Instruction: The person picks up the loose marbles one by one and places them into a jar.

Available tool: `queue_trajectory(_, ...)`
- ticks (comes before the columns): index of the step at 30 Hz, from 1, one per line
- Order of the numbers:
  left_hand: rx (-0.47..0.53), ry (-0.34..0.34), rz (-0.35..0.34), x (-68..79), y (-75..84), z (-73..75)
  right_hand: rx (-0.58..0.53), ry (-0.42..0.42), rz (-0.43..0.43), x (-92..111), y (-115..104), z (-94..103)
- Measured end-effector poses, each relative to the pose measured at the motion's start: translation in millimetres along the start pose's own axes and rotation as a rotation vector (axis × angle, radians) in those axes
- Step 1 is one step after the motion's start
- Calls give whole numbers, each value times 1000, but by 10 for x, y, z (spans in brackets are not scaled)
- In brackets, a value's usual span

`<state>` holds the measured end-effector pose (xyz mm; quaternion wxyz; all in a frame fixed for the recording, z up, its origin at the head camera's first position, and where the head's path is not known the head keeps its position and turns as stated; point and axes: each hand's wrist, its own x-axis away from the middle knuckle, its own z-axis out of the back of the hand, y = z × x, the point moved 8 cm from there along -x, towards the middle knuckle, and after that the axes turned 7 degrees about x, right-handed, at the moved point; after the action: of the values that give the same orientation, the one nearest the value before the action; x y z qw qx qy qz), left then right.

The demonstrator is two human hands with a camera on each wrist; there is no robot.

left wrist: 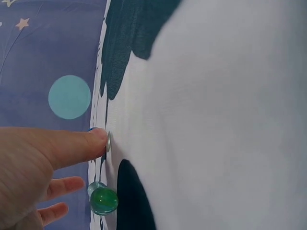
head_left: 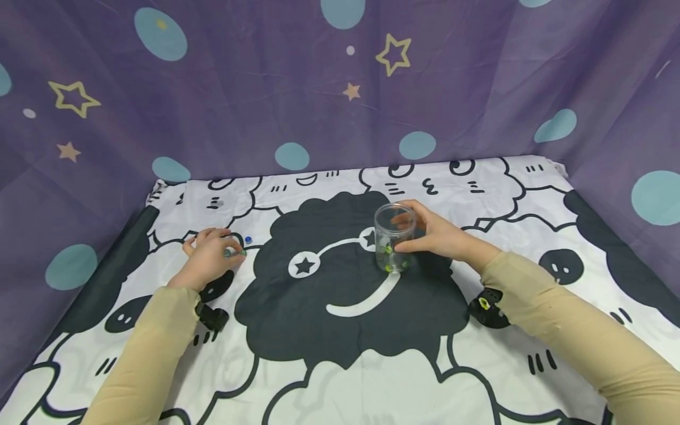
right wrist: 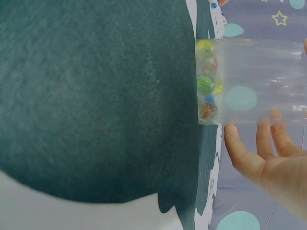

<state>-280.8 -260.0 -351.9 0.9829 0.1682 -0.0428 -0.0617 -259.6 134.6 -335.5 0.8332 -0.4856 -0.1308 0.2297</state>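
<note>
On the left side of the cloth, my left hand [head_left: 208, 257] is lowered with its thumb and forefinger together, pinching a small glassy marble [left wrist: 109, 141] that is mostly hidden by the digit in front. Close by lie a green marble [left wrist: 104, 200] and a paler clear one [left wrist: 96, 187] partly behind it. A blue marble [head_left: 248, 239] sits just beyond the fingertips. My right hand [head_left: 432, 236] grips a clear, lidless jar [head_left: 394, 221] from its right side. The jar stands upright on the dark patch, with several coloured marbles [right wrist: 206, 85] at its bottom.
A white cloth [head_left: 382, 389] printed with black cartoon shapes covers the table. Purple curtain [head_left: 340, 124] with stars and blue dots hangs behind and on both sides. A black wrist device [head_left: 212, 317] is strapped below the left sleeve, another [head_left: 489, 310] at the right.
</note>
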Motion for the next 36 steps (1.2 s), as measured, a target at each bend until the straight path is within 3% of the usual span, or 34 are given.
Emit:
queue_trajectory(17,24,16,-7,34,43,81,-16,2,6,-4,-9,-6)
queue_trajectory(26,42,91,-51,55,89,178,-12,6,7,-6,-17,13)
queue_trajectory(36,73,115,-87,99,196,240,-23,2,11,-8,0,1)
